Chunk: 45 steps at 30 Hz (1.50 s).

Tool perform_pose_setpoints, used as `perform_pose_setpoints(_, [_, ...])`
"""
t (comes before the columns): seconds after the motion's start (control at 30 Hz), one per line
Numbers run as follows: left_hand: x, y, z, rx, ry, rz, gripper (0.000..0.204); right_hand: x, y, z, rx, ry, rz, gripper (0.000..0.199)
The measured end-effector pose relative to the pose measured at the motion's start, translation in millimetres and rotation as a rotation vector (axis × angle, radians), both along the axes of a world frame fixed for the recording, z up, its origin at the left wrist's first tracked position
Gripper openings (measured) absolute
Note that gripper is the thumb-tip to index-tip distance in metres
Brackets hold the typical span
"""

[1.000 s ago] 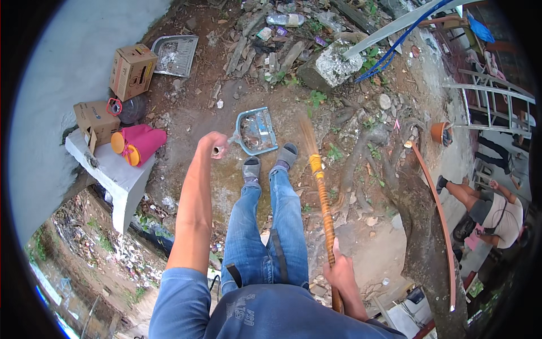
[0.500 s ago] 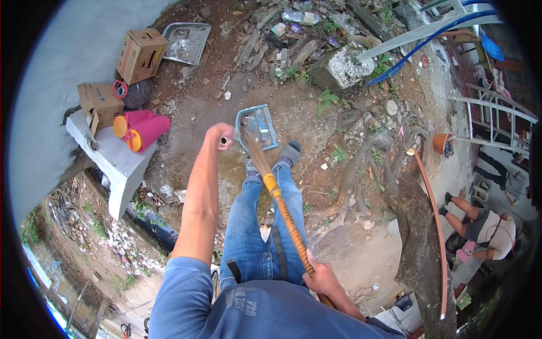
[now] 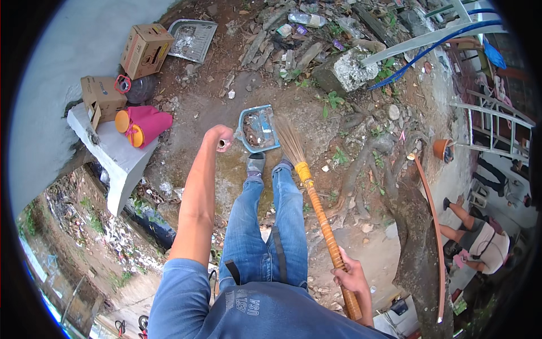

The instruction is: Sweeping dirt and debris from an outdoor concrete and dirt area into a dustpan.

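Ahead of my feet lies a blue dustpan point(image 3: 247, 144) with dirt, dry leaves and bits of litter in it. My left hand point(image 3: 222, 139) is closed around its upright handle, whose hollow end shows at the fist. A broom point(image 3: 319, 212) with a wrapped cane shaft, a yellow binding and straw bristles slants across to my right. My right hand point(image 3: 351, 275) grips the shaft near its upper end. The bristle tips point(image 3: 285, 127) reach the ground beside the dustpan's right edge.
Left stand cardboard boxes point(image 3: 145, 52), pink boots with yellow soles point(image 3: 145, 125) and a concrete slab point(image 3: 121, 172). A grey dustpan point(image 3: 193, 40) lies beyond. Rubble, a concrete block point(image 3: 354, 70) and roots point(image 3: 361, 164) lie ahead and right. Another person point(image 3: 488, 246) is far right.
The broom has swung to the right, its bristles moving from over my feet and the dustpan's near edge to its right side. My right hand has shifted right; the left stays nearly still.
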State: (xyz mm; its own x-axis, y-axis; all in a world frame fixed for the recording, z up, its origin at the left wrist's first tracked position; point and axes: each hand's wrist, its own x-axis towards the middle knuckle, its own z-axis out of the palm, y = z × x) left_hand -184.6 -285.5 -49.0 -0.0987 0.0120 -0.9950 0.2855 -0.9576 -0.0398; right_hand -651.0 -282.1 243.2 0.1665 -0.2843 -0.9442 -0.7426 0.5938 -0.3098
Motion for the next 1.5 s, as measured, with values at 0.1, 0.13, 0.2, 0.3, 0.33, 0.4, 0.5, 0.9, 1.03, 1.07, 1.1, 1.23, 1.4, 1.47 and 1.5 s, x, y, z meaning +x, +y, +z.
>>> perform_pose_setpoints(0.1, [5, 0, -3, 0.008, 0.011, -0.063, 0.012, -2, -3, -2, 0.099, -0.026, -0.076, 0.067])
perform_pose_setpoints(0.13, [6, 0, -4, 0.008, 0.015, -0.059, 0.012, -7, 2, -4, 0.079, -0.033, -0.071, 0.068])
perform_pose_setpoints(0.2, [6, -1, -5, 0.014, 0.033, -0.032, 0.013, -12, 7, -1, 0.059, -0.039, -0.062, 0.069])
perform_pose_setpoints(0.3, [4, 1, -3, 0.015, 0.005, 0.019, 0.018, -17, 6, 5, 0.103, -0.007, -0.021, 0.067])
perform_pose_setpoints(0.33, [5, 2, -4, 0.017, 0.009, 0.019, 0.018, -19, 6, 5, 0.114, 0.014, -0.012, 0.066])
perform_pose_setpoints(0.4, [12, 3, -9, -0.014, 0.053, -0.044, 0.013, -22, 7, 1, 0.128, 0.039, -0.004, 0.065])
perform_pose_setpoints(0.5, [11, 3, -10, 0.001, 0.089, 0.004, 0.013, -23, 5, -5, 0.163, 0.050, -0.084, 0.065])
perform_pose_setpoints(0.9, [9, -2, -9, 0.013, 0.067, -0.026, 0.017, -27, -23, 28, 0.267, 0.210, -0.098, 0.063])
perform_pose_setpoints(1.03, [12, -3, 0, -0.002, 0.065, -0.069, 0.017, -34, -29, 37, 0.276, 0.199, -0.131, 0.065])
perform_pose_setpoints(1.07, [11, -2, 0, 0.002, 0.069, -0.047, 0.016, -35, -30, 39, 0.276, 0.203, -0.127, 0.065])
perform_pose_setpoints(1.1, [12, -2, 1, 0.006, 0.070, -0.023, 0.016, -36, -31, 41, 0.277, 0.203, -0.127, 0.065])
perform_pose_setpoints(1.23, [11, -1, -3, 0.006, 0.056, -0.030, 0.011, -42, -34, 51, 0.280, 0.188, -0.177, 0.065])
perform_pose_setpoints(1.4, [12, -3, -4, 0.008, 0.058, -0.054, 0.010, -44, -40, 68, 0.238, 0.211, -0.080, 0.066])
perform_pose_setpoints(1.47, [11, -5, -3, 0.014, 0.064, -0.051, 0.011, -43, -42, 73, 0.221, 0.223, -0.062, 0.066])
perform_pose_setpoints(1.5, [11, -5, -3, 0.020, 0.065, -0.043, 0.011, -41, -45, 76, 0.222, 0.223, -0.063, 0.066])
